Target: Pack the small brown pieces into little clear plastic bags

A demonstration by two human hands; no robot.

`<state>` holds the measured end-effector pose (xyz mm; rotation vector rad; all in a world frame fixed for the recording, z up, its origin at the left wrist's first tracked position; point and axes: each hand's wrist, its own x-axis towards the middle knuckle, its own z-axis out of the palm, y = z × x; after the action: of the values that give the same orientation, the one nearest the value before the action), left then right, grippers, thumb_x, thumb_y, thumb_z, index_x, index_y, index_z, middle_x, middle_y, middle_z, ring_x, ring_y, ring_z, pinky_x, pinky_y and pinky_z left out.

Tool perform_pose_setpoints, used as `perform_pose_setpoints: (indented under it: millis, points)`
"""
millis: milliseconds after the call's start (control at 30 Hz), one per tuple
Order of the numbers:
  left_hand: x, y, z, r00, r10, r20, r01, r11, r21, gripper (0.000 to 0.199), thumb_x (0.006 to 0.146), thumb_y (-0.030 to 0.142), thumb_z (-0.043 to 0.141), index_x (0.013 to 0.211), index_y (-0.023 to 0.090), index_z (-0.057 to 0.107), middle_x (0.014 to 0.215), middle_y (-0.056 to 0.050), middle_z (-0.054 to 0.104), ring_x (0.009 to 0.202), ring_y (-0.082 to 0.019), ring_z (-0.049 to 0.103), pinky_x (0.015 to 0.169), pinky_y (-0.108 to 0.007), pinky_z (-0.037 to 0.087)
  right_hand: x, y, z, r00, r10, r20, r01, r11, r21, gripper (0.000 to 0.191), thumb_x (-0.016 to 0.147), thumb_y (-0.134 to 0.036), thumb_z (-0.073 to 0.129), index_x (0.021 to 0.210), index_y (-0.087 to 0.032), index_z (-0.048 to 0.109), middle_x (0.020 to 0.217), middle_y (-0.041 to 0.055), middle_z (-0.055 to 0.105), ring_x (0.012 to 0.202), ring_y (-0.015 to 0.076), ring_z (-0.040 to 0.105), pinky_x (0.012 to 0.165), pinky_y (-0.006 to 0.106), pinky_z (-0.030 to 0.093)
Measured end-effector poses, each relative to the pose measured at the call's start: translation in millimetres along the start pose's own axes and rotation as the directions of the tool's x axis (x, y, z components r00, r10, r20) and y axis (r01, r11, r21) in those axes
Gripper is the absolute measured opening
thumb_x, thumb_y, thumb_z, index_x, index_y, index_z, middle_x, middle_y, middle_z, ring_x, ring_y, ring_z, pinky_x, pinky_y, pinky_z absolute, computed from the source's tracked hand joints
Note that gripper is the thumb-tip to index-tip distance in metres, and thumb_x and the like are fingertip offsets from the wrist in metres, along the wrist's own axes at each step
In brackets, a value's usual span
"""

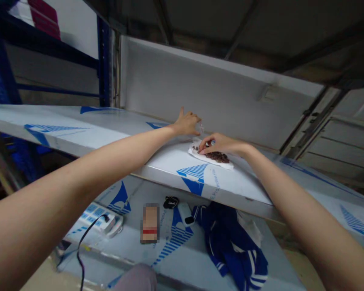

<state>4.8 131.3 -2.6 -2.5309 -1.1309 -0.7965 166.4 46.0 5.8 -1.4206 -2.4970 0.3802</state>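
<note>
On the upper shelf point(166, 159), small dark brown pieces point(220, 157) lie in a pile on a white sheet of paper point(227, 165). A few of them sit apart at its left end. My right hand point(220, 143) is over the paper, its thumb and fingers pinched at the left side of the pile; what they hold is too small to make out. Behind and to the left, my left hand point(186, 122) has its fingers curled at a clear, see-through plastic thing point(201, 127). The shape of that thing is mostly hidden.
The lower shelf point(133, 246) holds a white power strip point(98, 218) with a black cable, a blurred-out phone-like object point(150, 223), a small black item point(171, 202), a pale device point(186, 214) and a blue garment point(230, 246). A dark shelf point(218, 24) hangs overhead.
</note>
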Motion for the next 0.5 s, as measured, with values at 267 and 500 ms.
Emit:
perform_pose_setpoints:
  millis: [267,500]
  points:
    - [7.4,-3.2,2.6,0.997,0.07,0.042,-0.063,0.988,-0.144,0.06,0.068,0.045,0.067,0.121,0.017,0.058,0.128,-0.008,0.054,0.128,-0.035,0.036,0.111,-0.056,0.007,0.4,30.2,-22.2,0.861,0.128,-0.493,-0.068,0.988,0.137,0.016,0.074,-0.031,0.068,0.081,-0.017,0.069,0.08,0.0054,0.07,0.07,0.0156,0.062,0.066,0.028,0.047]
    - [-3.7,19.4,-10.5,0.976,0.178,0.124,-0.129,0.937,-0.326,0.057,0.071,0.042,0.064,0.123,0.018,0.057,0.125,-0.009,0.058,0.121,-0.03,0.048,0.104,-0.044,0.031,3.7,46.1,-27.8,0.858,0.175,-0.484,-0.077,0.974,0.215,0.014,0.075,-0.026,0.068,0.079,-0.013,0.065,0.081,0.009,0.069,0.066,0.0156,0.064,0.059,0.027,0.051]
